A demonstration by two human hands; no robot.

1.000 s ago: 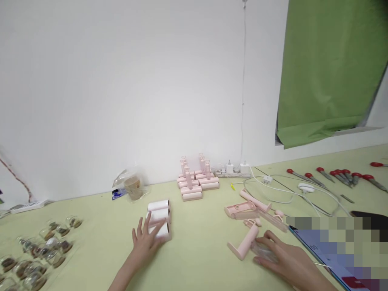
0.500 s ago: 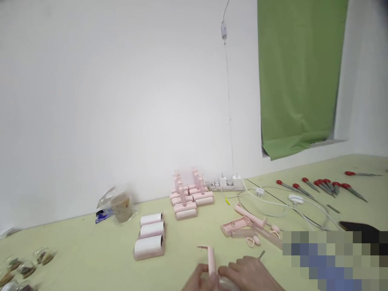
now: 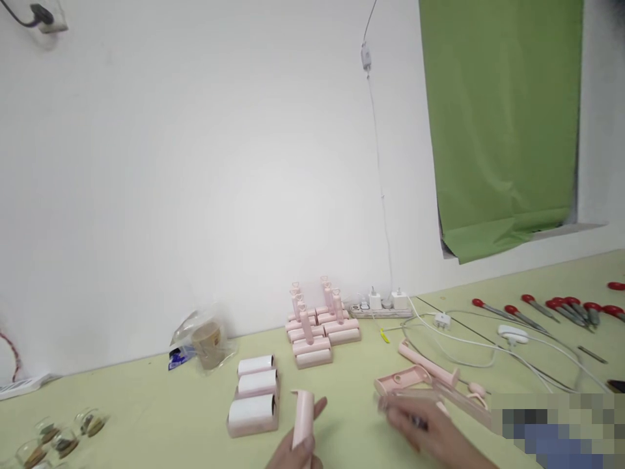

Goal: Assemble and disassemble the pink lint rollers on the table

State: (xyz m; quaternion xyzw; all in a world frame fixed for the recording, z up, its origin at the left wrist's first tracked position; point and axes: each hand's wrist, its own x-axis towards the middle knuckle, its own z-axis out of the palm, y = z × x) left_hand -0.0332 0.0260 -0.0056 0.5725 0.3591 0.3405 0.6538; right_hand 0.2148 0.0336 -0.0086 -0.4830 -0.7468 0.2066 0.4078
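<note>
My left hand (image 3: 293, 451) is closed around a pink plastic lint roller part (image 3: 304, 417), a tube with a thin arm jutting left at its top. To the right, my right hand (image 3: 424, 420) hovers by the loose pink parts, fingers curled in a pinch. Something dark shows among its fingers, too blurred to name. Just beyond it lie a pink shell (image 3: 390, 380), a pink roller arm (image 3: 424, 361) and a clear pink handle (image 3: 463, 400), partly hidden by the hand. Left of my left hand stand white-papered rolls in pink cases (image 3: 252, 412).
Assembled pink lint rollers (image 3: 312, 352) stand by the wall, beside a power strip (image 3: 381, 312) with white cables. Red-handled tools (image 3: 532, 319) lie at right. A bagged paper cup (image 3: 208, 345) and small glass domes (image 3: 66, 441) are at left.
My right hand has moved off the pink part in my left hand, rightward to the loose parts. My left hand still holds its part. The view has shifted slightly left.
</note>
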